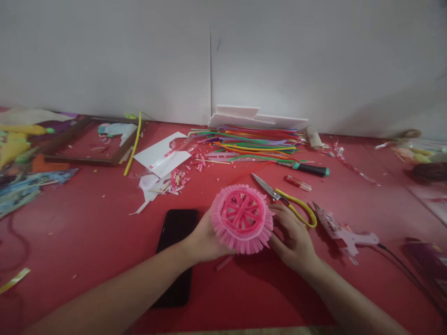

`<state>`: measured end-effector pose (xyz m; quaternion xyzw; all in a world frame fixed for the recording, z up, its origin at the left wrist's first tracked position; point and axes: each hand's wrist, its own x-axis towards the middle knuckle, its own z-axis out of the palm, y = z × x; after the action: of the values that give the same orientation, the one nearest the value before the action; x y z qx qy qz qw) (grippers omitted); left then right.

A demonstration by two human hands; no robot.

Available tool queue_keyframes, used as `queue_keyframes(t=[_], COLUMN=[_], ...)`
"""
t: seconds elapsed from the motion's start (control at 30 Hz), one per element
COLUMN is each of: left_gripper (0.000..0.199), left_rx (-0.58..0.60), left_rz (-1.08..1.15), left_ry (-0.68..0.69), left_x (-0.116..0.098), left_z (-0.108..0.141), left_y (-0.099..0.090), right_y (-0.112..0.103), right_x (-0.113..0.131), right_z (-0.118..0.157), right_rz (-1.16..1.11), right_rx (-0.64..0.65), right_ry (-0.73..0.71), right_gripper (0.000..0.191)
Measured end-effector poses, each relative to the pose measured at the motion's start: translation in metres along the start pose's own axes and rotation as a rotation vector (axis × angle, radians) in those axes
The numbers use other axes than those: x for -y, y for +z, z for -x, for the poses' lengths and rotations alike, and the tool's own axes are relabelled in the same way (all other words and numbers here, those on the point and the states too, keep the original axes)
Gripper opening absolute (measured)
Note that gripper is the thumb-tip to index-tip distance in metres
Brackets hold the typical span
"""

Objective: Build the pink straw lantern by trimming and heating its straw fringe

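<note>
A round pink craft piece [242,218] with a fringed rim and a wheel-like web of pink strands on top is raised over the red table. My left hand [206,235] grips it from the left, its fingers mostly hidden behind the fringe. On the other side, my right hand [291,235] has its fingers bent in against the fringe, their tips partly out of sight. Just beyond the right hand lie scissors [296,204] with yellow handles. A short pink strip [224,263] rests under the piece. Beside my left wrist is a black phone [178,228].
A pink glue gun [349,235] with a cord lies at right. Behind are a cutter knife [312,169], a red-and-clear tube [297,183] and colourful pipe cleaners [254,142]. White card [162,153], pink scraps [178,180] and a brown frame [84,160] occupy the left side.
</note>
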<state>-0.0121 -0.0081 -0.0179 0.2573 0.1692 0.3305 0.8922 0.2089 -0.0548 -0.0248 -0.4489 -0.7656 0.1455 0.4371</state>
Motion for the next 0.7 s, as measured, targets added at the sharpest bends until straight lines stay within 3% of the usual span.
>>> queue_keyframes(t=[0.2, 0.33, 0.53, 0.7], left_gripper=[0.066, 0.068, 0.056, 0.049], left_rx=[-0.111, -0.145, -0.185, -0.301], left_rz=[-0.665, -0.565, -0.363, -0.32], left_ry=[0.323, 0.3, 0.218, 0.174], left_x=[-0.006, -0.006, -0.006, -0.01], left_z=[0.004, 0.002, 0.0, 0.002], left_y=[0.008, 0.007, 0.003, 0.011], right_y=[0.0, 0.004, 0.008, 0.007], right_x=[0.0, -0.003, -0.006, -0.006], right_z=[0.001, 0.007, 0.011, 0.011], right_rz=[-0.056, -0.071, -0.28, -0.281], right_rx=[0.031, 0.046, 0.038, 0.064], right_ry=[0.051, 0.101, 0.189, 0.213], right_gripper=[0.025, 0.031, 0.04, 0.045])
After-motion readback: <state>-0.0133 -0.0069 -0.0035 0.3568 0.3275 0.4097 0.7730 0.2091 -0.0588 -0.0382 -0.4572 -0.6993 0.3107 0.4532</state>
